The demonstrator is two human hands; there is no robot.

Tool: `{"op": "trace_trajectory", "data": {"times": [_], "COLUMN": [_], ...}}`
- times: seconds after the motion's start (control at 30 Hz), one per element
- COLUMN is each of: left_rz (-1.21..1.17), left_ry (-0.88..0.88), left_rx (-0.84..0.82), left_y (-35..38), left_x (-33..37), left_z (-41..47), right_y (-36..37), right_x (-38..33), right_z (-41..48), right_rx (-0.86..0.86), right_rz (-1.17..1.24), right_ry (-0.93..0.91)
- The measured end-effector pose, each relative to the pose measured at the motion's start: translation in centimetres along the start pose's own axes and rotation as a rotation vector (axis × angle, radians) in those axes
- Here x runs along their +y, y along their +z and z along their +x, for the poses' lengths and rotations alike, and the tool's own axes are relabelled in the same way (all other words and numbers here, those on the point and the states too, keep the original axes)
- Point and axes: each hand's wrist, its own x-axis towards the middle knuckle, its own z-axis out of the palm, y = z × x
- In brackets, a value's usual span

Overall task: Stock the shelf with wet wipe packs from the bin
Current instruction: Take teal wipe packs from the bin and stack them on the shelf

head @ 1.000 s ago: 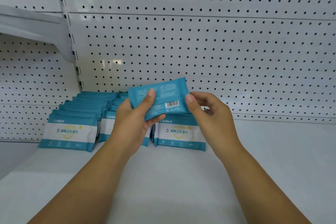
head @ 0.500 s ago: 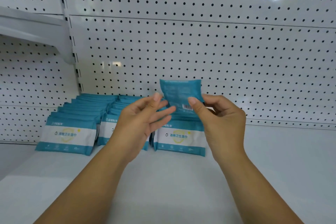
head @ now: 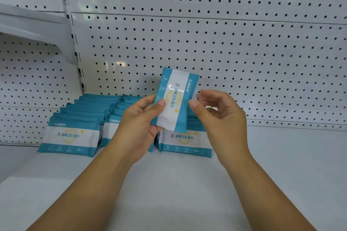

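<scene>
A teal-and-white wet wipe pack (head: pixel 173 99) stands on end in the air above the shelf (head: pixel 281 165), printed front toward me. My left hand (head: pixel 139 125) grips its lower left edge, thumb on the front. My right hand (head: pixel 221 118) hovers just right of it with fingers spread, the thumb tip at the pack's right edge. Behind my hands, three rows of the same packs lean on the shelf: a left row (head: pixel 73 137), a middle row (head: pixel 114 118) partly hidden by my left hand, and a right row (head: pixel 185 140). No bin is in view.
A white pegboard back wall (head: pixel 244 62) rises behind the rows. A higher shelf with its bracket (head: pixel 37 30) juts out at the upper left. Bare white shelf stretches to the right of the rows and in front of them.
The pack has been flipped and turned: a second ago its barcode back faced me lengthwise, now its front shows and it stands on end. My right hand has let go of it.
</scene>
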Motion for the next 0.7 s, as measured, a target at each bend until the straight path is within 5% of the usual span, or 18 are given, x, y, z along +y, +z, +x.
{"op": "trace_trajectory", "data": {"times": [0.23, 0.4, 0.7], "left_rz": [-0.059, -0.013, 0.331], "left_ry": [-0.01, -0.043, 0.044], "left_rx": [-0.083, -0.101, 0.137], "left_y": [0.1, -0.3, -1.3], "left_x": [-0.3, -0.3, 0.3], "left_z": [-0.1, 0.2, -0.2], "right_y": [0.1, 0.0, -0.2], "right_x": [0.0, 0.7, 1.2], "right_z": [-0.2, 0.0, 0.3], "right_rx": [-0.163, -0.16, -0.048], "right_rz": [-0.063, -0.049, -0.042], "right_ry": [0.246, 0.157, 0.105]}}
